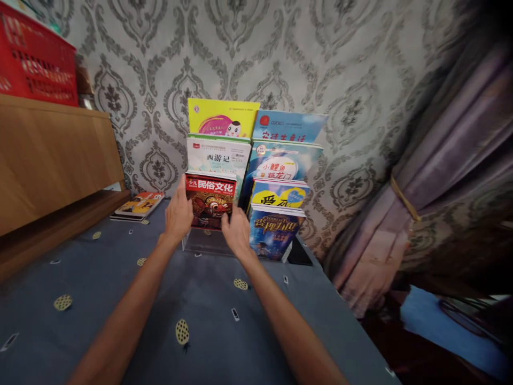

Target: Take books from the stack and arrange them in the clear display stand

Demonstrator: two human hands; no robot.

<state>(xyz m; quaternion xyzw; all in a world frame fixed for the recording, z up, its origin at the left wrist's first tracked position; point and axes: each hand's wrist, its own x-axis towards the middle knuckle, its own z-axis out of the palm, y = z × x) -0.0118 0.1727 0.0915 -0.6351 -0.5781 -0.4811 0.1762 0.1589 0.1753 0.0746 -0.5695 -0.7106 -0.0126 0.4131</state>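
A small red book (pixel 212 206) with a dragon-like figure on its cover is upright between my two hands. My left hand (pixel 178 214) grips its left edge, and my right hand (pixel 237 227) pinches its lower right side. Beneath it shows the clear front part of a stepped book stand (pixel 206 243). Behind the red book stand a white book (pixel 218 152) and a yellow book (pixel 224 115). To the right, another column holds a dark blue book (pixel 274 232), a blue-and-yellow book (pixel 280 193), a teal book (pixel 286 160) and a light blue book (pixel 292 125), each higher toward the back.
A small stack of books (pixel 140 204) lies at the left by a wooden cabinet (pixel 52 155), which carries a red basket (pixel 38 59). Patterned wallpaper (pixel 352 101) rises behind the blue tablecloth (pixel 144 305). A tied curtain (pixel 401 198) hangs right, and a dark flat object (pixel 300 254) lies beside the stand.
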